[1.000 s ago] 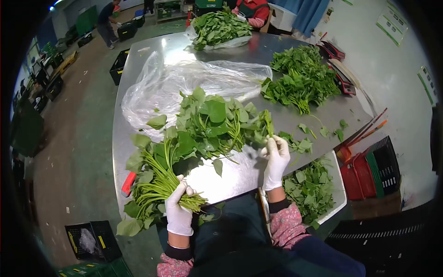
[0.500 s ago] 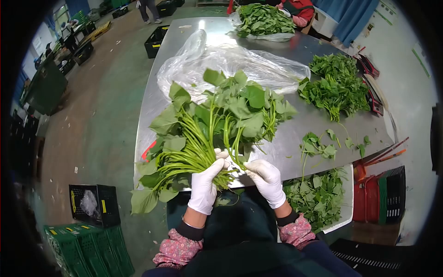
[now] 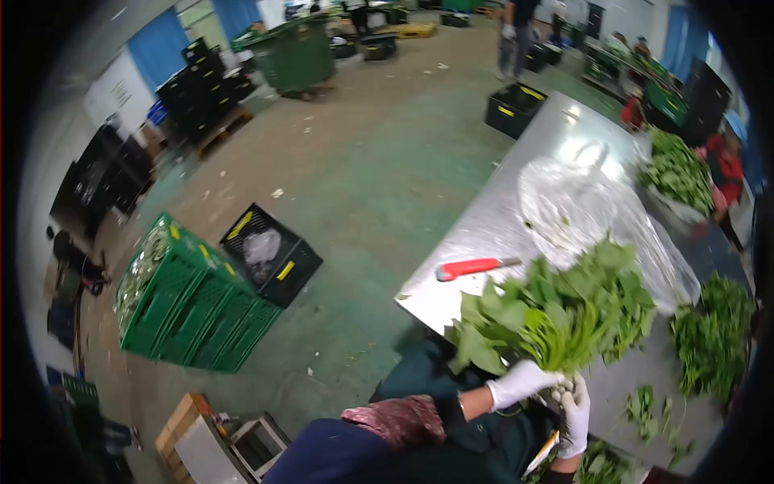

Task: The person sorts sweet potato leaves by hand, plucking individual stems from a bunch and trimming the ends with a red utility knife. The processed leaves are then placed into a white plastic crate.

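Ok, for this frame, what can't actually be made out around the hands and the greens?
Head view only:
- Stem ends of the bunch of greens: hidden behind the left hand and right hand.
- Whether anything ties the bunch: covered by both gloves.
- Blade of the red-handled knife: blurred, its edge unclear.
- Contents of the black crate: too small and blurred.
- Far-side table piles: smeared by motion and lens edge.

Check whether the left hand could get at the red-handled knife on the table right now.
Probably not at once: the left hand grips the bunch of greens with the right hand. The knife lies uncovered beyond.
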The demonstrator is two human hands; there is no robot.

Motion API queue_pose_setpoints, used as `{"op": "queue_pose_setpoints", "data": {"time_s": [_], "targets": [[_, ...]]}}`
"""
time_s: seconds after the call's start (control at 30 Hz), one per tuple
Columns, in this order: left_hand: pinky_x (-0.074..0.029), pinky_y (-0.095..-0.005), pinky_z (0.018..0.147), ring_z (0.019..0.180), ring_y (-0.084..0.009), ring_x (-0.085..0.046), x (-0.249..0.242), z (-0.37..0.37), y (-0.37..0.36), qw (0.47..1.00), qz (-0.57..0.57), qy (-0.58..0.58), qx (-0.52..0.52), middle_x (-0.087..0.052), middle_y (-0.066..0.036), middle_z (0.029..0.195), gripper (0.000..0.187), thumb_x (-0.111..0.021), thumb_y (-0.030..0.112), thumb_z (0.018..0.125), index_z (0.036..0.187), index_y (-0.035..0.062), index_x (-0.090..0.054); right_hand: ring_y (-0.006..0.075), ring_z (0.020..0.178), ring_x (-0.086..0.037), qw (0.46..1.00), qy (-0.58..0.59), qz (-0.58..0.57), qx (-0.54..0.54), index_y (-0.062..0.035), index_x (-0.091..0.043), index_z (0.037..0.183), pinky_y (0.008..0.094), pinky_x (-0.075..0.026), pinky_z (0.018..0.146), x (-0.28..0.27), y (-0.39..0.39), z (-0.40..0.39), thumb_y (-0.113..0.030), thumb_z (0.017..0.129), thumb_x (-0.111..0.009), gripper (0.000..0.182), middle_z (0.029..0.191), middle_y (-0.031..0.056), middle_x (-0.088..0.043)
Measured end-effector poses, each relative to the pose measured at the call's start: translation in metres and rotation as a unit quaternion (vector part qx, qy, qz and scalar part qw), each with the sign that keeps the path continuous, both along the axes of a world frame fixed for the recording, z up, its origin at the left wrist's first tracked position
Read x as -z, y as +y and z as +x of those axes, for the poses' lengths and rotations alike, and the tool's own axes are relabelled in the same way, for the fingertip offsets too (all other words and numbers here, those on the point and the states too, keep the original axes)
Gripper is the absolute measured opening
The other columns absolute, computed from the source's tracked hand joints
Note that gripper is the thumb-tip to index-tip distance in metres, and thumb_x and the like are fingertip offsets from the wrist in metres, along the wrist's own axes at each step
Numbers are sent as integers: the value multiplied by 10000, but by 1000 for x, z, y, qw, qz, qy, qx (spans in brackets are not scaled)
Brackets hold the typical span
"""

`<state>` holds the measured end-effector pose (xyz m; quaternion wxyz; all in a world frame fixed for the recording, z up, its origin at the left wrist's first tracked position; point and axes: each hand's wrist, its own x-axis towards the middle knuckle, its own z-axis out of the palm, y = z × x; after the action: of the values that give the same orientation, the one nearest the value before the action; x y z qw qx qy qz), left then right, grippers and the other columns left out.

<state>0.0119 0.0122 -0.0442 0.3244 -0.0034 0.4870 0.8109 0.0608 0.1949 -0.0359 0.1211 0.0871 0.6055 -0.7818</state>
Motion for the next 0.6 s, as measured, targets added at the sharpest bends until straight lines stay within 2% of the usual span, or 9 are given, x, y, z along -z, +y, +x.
{"op": "queue_pose_setpoints", "data": {"time_s": [0.07,0.13,0.2,0.27,0.3,0.37,0.4,0.47,0.6], "targets": [[-505,-283,825,910,-141,-629,12,5,14,998,-36,-24,46,-680,-70,1040,322,-694,185,876,1110,-30,-637,160,1035,-576,998,30,53,2,44,-378,1386,300,-456,937,9,6,-9,-73,893,-580,545,1199,96,-558],[-498,-292,849,960,-166,-622,-4,15,21,982,-81,164,-57,-660,-88,1103,353,-690,175,869,1149,-27,-618,181,1064,-580,990,113,-30,83,21,-444,1329,317,-465,907,-2,-22,-11,-162,927,-601,469,1222,104,-578],[-488,-286,844,942,-141,-605,8,20,31,991,-32,93,-95,-657,-74,1088,345,-675,168,868,1153,-19,-622,169,1023,-587,988,119,-25,97,-2,-513,1256,309,-464,885,-39,-51,-9,-181,968,-545,341,1156,85,-609],[-485,-281,825,890,-118,-597,1,16,25,995,-3,38,-93,-675,-58,1035,315,-677,160,867,1121,-22,-642,419,1211,-487,928,195,305,91,-5,-543,1279,493,-356,1056,-23,-38,5,-421,897,-619,571,1319,205,-532],[-487,-275,814,897,-120,-599,-5,12,21,994,7,34,-102,-676,-60,1041,305,-664,110,859,1125,-35,-637,381,1191,-504,760,406,505,41,20,-551,1245,466,-394,1021,-18,-28,4,-310,922,-601,465,1281,232,-542],[-479,-265,820,898,-125,-596,-19,9,10,993,30,33,-111,-675,-46,1040,301,-644,28,844,1136,-43,-631,347,1138,-521,815,359,451,66,25,-544,1237,438,-425,978,-21,-44,4,-236,918,-577,414,1220,216,-549],[-477,-262,802,863,-114,-585,50,-8,50,980,101,73,-154,-667,-29,989,283,-644,10,836,1115,-39,-631,342,1126,-523,826,351,432,93,24,-540,1240,435,-431,967,-20,-49,5,-217,916,-567,405,1210,211,-547],[-469,-248,773,817,-102,-573,76,-18,59,978,116,77,-155,-654,-19,935,251,-649,0,827,1076,-28,-637,327,1123,-529,743,431,512,22,22,-531,1247,430,-440,955,-48,-52,1,-200,927,-529,390,1213,203,-544],[-441,-223,688,730,-88,-554,51,-17,32,982,129,3,-137,-639,-9,819,150,-665,31,781,925,-11,-668,324,995,-569,934,185,293,84,28,-569,1190,424,-461,878,-53,-63,-5,-191,957,-496,329,1086,191,-599]]}}
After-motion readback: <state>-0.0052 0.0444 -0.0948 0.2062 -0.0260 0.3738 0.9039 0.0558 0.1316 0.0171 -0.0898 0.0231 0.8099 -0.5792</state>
